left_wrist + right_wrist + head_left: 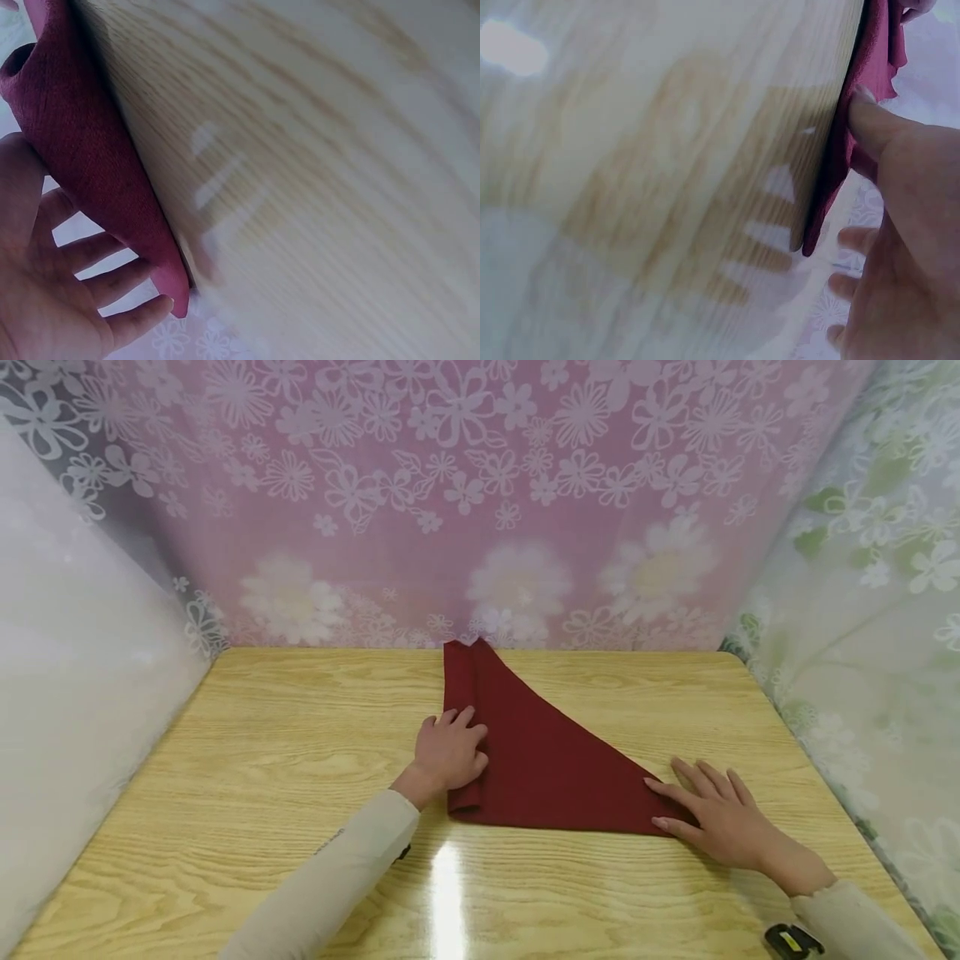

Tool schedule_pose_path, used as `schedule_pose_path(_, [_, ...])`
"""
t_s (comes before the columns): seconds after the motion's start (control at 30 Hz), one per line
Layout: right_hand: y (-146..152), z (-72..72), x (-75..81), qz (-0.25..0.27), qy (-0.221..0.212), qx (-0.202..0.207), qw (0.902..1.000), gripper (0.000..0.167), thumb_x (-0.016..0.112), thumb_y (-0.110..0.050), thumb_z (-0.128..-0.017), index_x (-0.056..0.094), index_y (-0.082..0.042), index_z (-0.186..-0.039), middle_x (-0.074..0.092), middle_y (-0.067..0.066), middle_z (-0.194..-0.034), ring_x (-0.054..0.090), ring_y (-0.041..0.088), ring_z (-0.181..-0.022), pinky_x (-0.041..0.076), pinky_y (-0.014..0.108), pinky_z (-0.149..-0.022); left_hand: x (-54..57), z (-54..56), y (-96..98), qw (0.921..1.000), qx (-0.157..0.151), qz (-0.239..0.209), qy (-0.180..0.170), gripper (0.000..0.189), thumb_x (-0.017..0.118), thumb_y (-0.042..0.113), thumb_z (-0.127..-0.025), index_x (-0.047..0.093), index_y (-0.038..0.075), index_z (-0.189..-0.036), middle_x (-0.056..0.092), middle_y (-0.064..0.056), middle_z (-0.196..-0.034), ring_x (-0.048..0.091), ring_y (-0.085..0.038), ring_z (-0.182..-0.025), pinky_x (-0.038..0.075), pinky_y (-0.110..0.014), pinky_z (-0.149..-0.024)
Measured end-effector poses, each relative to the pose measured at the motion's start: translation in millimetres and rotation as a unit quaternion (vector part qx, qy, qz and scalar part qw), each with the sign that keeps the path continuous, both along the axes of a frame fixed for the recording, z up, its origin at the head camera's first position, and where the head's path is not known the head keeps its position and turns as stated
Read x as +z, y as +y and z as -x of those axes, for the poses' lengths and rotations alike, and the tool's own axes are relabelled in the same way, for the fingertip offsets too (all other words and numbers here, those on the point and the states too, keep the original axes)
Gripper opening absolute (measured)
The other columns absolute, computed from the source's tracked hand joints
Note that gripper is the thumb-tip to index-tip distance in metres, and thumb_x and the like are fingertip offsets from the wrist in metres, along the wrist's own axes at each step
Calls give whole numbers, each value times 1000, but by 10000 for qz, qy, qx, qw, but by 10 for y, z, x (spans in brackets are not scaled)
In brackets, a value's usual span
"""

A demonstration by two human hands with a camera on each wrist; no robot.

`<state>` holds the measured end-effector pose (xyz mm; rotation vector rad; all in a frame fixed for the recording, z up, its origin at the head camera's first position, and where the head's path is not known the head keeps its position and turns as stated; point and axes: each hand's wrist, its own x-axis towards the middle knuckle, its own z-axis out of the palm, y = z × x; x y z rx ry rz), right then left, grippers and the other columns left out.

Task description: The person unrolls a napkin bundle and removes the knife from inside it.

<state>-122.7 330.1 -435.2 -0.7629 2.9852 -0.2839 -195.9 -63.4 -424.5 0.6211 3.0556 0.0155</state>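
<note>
A dark red cloth [547, 760] lies on the wooden table, wide at the left and narrowing to a corner at the right. Its left side is turned over into a strip with a rounded, raised fold at the near end. My left hand [450, 750] rests over this strip, fingers spread; from the left wrist view the fingers [112, 281] reach along the cloth's edge. My right hand [723, 822] touches the narrow right corner with thumb and index finger, the other fingers stretched out over the wood. In the right wrist view the thumb lies against the cloth [870, 67].
The wooden table [315, 718] surrounds the cloth, whose far end reaches the table's back edge. Behind it hangs a pink flowered curtain [480, 527], with pale sheets at both sides. A small black device [793, 941] sits by the right sleeve.
</note>
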Motion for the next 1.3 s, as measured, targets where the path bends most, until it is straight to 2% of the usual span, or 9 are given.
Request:
schedule_pose_path(0.17, [44,24,-23,232,110,198,9995,53,62,-39,-92,50,-20,-139,23,21,-151,15,50,-135,7,70,-103,-1,1,-53,10000,-8,-82,-29,40,46,30,-95,58,25,-132,38,-7,-149,38,-31,-132,34,-52,-102])
schedule_pose_path(0.33, [77,61,-22,268,250,336,9988,52,65,-39,-90,54,-17,-136,24,21,-150,13,49,-137,8,69,-103,18,2,-100,9998,41,-165,-37,41,43,30,-95,57,24,-134,36,-8,-150,39,-31,-131,34,-53,-101])
schedule_pose_path(0.53, [91,85,-9,240,49,363,9990,52,63,-40,-91,52,-17,-137,22,20,-152,13,48,-137,8,69,-103,17,-19,-177,9993,195,-301,-67,43,42,30,-95,57,25,-134,33,-8,-151,39,-31,-131,34,-53,-101])
schedule_pose_path(0.67, [87,87,-4,309,-31,373,9988,52,63,-39,-91,51,-17,-137,24,20,-151,15,50,-136,12,70,-101,23,-28,-222,9991,236,-345,9,42,43,31,-95,57,24,-133,35,-9,-150,40,-32,-129,34,-54,-100])
schedule_pose_path(0.83, [76,90,-21,427,-86,427,9981,53,62,-37,-92,50,-16,-139,24,21,-151,14,51,-136,13,70,-100,39,-27,-270,9993,320,-187,28,44,45,45,-97,56,25,-134,35,-10,-150,41,-31,-129,34,-53,-101])
schedule_pose_path(0.97, [74,93,-52,457,-126,423,9980,53,62,-37,-93,48,-17,-140,23,21,-152,13,50,-136,14,70,-99,39,-38,-318,9991,394,-173,-63,52,48,57,-93,54,25,-134,34,-10,-150,40,-30,-130,34,-54,-101])
schedule_pose_path(1.13, [65,96,-59,409,-289,343,9982,54,60,-38,-94,45,-19,-142,21,21,-153,13,50,-136,14,71,-98,60,-72,-387,9984,393,-399,-112,45,56,48,-92,56,24,-130,35,-14,-149,41,-33,-129,35,-55,-100])
schedule_pose_path(1.3, [70,93,-69,373,-246,365,9983,53,59,-37,-94,45,-19,-142,21,22,-152,14,51,-135,16,71,-96,80,-97,-467,9980,329,-529,-130,43,55,40,-92,55,24,-133,32,-17,-150,40,-34,-129,36,-55,-99])
